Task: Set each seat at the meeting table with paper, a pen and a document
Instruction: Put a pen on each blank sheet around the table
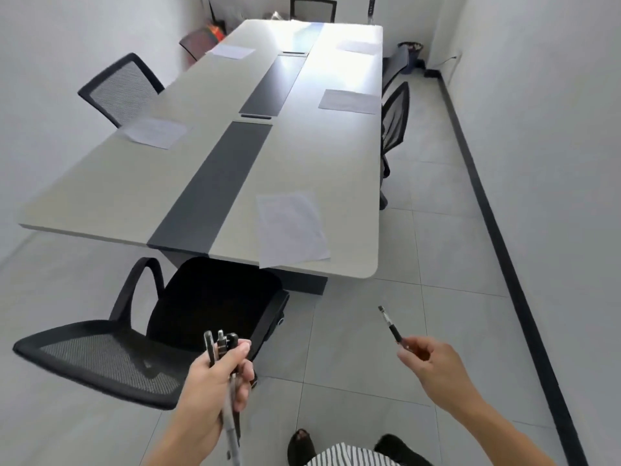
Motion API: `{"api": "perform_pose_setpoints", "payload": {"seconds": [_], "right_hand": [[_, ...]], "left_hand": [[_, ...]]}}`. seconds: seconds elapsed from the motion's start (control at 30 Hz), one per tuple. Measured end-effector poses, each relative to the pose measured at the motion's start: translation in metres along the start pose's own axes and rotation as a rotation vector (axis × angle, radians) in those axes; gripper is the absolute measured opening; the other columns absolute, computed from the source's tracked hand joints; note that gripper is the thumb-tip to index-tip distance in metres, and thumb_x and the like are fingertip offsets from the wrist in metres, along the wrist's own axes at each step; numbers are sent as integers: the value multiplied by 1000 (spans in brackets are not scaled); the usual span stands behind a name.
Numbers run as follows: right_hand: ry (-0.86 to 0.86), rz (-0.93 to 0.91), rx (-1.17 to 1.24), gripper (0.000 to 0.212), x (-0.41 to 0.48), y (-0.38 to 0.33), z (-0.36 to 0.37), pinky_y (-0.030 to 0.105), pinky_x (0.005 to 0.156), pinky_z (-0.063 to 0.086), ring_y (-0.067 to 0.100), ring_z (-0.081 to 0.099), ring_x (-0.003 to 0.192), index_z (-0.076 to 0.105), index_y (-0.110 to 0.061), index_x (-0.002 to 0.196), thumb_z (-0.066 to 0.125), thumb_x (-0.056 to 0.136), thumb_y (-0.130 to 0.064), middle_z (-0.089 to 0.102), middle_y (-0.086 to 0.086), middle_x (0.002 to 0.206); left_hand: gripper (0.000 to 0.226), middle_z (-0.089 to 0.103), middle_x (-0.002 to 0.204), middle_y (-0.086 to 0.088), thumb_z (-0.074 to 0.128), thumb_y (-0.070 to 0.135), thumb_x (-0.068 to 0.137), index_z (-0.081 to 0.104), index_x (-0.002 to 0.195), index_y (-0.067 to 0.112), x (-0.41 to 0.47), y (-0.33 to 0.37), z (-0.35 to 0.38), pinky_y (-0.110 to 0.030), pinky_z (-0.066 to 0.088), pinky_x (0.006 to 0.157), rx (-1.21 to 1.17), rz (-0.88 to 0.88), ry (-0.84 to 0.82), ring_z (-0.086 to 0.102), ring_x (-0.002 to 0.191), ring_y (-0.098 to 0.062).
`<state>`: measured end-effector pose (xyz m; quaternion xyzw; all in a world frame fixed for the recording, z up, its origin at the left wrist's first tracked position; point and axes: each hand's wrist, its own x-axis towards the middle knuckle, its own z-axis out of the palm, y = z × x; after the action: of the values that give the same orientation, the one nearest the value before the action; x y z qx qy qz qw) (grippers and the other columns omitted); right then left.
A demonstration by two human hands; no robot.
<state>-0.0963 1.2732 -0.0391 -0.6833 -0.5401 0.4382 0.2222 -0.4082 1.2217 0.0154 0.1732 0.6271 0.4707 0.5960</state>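
At the near end of the meeting table [117, 196], we hold a bundle of pens [220, 346] in our left hand [215, 375], fingers curled round them, while our right hand [433, 361] pinches a single pen [391, 326] in the air, short of the tabletop. Five sheets of paper [156, 131] lie on the table, the nearest sheet [290, 227] at its near edge.

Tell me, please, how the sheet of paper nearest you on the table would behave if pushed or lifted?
The nearest sheet looks thin and lies flat, so it would probably flop when lifted by one edge. On the glossy table it should slide easily. Its near corner reaches the table's edge, so a push might send it off.
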Motion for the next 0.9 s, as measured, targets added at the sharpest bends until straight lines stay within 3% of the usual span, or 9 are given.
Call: {"api": "perform_pose_setpoints", "payload": {"seconds": [0.1,0.2,0.27,0.37,0.47,0.57,0.7,0.83,0.9], "right_hand": [[17,21,-66,21,52,-20,-1,38,70,49,30,63,71,67,-34,73,72,86,-18,71,16,80],[0,17,-128,13,119,-33,3,36,65,48,21,56,65,69,-25,76,70,87,-19,69,14,78],[-8,28,-169,5,170,-38,11,36,65,50,20,57,66,71,-17,88,69,88,-21,67,6,76],[-38,38,-209,18,248,-48,28,39,70,57,22,63,76,68,-20,106,67,89,-25,70,3,90],[-84,35,-289,27,322,-60,47,33,79,52,24,64,91,66,-18,116,64,90,-26,70,5,105],[-137,62,-395,30,382,-73,68,32,79,50,27,64,99,63,-19,121,58,93,-27,68,7,115],[-183,51,-516,32,430,-87,91,32,78,49,31,64,98,56,-18,126,52,94,-24,66,11,118],[-210,18,-563,31,448,-88,98,31,68,42,27,55,81,53,-15,122,54,92,-24,64,11,111],[-221,15,-553,33,455,-86,97,31,68,40,27,54,82,52,-15,122,57,91,-26,63,11,111]], "left_hand": [[20,54,58,-12,55,14,94,57,107,-1,24,21,-2,-21,35,34,-25,20,-8,43,38,-16],[22,54,58,-12,54,15,93,57,108,-2,48,33,-2,-21,35,34,-66,-2,20,43,36,-16],[25,54,57,-13,54,17,93,56,106,-4,65,41,-2,-21,35,34,-103,-24,58,43,35,-17],[28,52,57,-14,50,23,95,57,107,-1,92,55,0,-20,33,35,-172,-30,132,41,34,-18],[27,52,57,-14,44,25,96,58,105,3,118,72,6,-19,32,35,-246,-28,209,41,34,-18],[24,51,54,-14,39,19,96,55,103,3,141,91,18,-18,31,35,-311,-38,266,41,31,-19],[15,51,55,-14,42,13,96,54,96,3,169,106,42,-18,31,38,-303,-31,332,40,32,-19],[9,52,59,-13,52,10,92,55,89,3,185,120,62,-23,35,39,-289,18,378,43,37,-20],[10,53,60,-14,57,10,87,55,87,0,192,127,68,-25,39,39,-270,32,386,47,39,-22]]}}
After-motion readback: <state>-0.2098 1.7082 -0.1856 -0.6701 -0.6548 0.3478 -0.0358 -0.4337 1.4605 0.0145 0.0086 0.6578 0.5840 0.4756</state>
